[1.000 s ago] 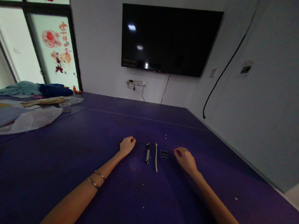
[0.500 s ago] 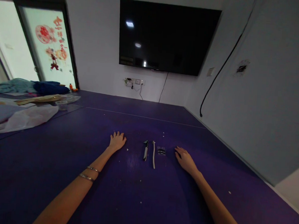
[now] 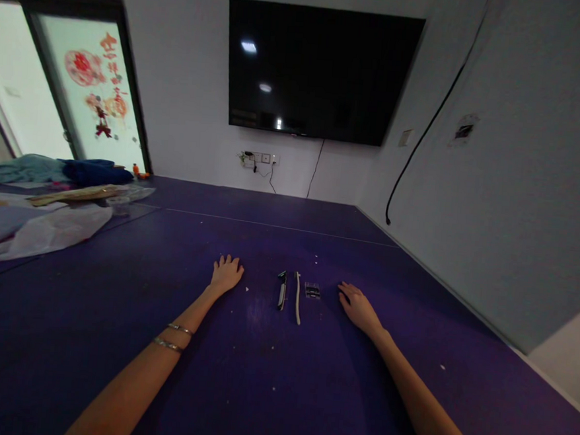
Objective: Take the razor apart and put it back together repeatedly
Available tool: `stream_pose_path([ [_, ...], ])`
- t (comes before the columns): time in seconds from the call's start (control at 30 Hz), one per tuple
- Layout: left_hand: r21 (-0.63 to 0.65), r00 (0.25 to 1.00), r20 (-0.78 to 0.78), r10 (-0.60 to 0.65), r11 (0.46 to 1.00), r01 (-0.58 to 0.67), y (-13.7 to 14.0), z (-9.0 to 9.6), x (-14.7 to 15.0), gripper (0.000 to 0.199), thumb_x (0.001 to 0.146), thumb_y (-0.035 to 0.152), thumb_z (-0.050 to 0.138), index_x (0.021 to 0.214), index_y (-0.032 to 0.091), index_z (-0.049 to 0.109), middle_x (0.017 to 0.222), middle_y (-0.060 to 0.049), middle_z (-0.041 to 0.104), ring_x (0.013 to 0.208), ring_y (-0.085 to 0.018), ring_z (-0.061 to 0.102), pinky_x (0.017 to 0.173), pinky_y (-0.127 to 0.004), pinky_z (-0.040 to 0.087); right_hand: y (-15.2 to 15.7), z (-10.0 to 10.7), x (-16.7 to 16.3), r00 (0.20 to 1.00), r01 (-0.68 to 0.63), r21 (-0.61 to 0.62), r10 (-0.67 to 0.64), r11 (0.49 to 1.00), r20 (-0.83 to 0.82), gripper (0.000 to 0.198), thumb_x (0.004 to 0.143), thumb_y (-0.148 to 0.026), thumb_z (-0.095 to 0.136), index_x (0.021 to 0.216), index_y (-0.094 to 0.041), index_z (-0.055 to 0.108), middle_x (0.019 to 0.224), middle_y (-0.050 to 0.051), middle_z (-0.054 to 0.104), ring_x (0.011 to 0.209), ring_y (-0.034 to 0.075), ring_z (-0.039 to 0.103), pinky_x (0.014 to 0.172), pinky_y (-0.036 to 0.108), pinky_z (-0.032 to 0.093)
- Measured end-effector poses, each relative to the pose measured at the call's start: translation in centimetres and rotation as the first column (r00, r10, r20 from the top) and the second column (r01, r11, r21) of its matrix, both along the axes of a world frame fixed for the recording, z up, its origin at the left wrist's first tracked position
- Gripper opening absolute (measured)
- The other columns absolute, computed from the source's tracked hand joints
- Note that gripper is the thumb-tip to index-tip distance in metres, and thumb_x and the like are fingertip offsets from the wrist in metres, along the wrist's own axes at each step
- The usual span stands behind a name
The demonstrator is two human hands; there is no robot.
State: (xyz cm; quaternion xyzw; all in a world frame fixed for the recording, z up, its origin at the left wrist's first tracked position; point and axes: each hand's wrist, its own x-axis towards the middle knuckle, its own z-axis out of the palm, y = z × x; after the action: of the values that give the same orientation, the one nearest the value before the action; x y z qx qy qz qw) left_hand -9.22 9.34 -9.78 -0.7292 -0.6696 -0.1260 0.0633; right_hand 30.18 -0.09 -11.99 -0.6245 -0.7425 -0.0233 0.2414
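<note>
My left hand (image 3: 226, 274) lies palm down on the purple surface (image 3: 183, 395), fingers spread, holding nothing. To its right, a razor (image 3: 282, 291) with a dark head and a pale handle lies lengthwise. Beside the razor is a white toothbrush (image 3: 298, 301), its head pointing away from me. A small clear pack with dark pieces inside (image 3: 312, 290) sits just right of the toothbrush; I cannot make out its contents. My right hand (image 3: 358, 306) rests flat to the right of the pack, apart from it, fingers stretched out and holding nothing.
Plastic bags (image 3: 55, 231) and folded cloths (image 3: 97, 172) lie at the far left. A black cable (image 3: 428, 131) hangs along the right wall. A television (image 3: 324, 74) is mounted on the back wall above some sockets (image 3: 264, 158). Small white bits are scattered over the surface.
Both hands and the items keep their places on the surface. Only the camera view has shifted slightly.
</note>
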Motion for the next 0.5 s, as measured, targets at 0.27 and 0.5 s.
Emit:
stream_pose_path([
  [0.27,0.008,1.0,0.003,-0.004,1.0,0.004,0.26,-0.28,-0.14,0.047,0.087,0.037,0.028,0.123,0.014,0.048,0.132,-0.016,0.043,0.124,-0.036,0.033,0.097,-0.051,0.028,-0.16,0.32,-0.24,1.0,0.001,0.002,-0.001,1.0,0.01,0.041,0.086,-0.029,0.036,0.117,-0.012,0.057,0.126,0.013,0.052,0.12,0.024,0.044,0.103,0.04,0.033],
  [0.5,0.011,1.0,0.006,-0.015,1.0,0.015,0.17,-0.22,-0.17,0.046,0.087,0.036,0.029,0.122,0.014,0.049,0.132,-0.016,0.044,0.124,-0.036,0.033,0.096,-0.051,0.028,-0.12,0.23,-0.25,1.0,0.003,0.016,-0.004,1.0,0.028,0.041,0.086,-0.026,0.036,0.117,-0.011,0.058,0.126,0.014,0.053,0.12,0.024,0.045,0.101,0.04,0.035],
])
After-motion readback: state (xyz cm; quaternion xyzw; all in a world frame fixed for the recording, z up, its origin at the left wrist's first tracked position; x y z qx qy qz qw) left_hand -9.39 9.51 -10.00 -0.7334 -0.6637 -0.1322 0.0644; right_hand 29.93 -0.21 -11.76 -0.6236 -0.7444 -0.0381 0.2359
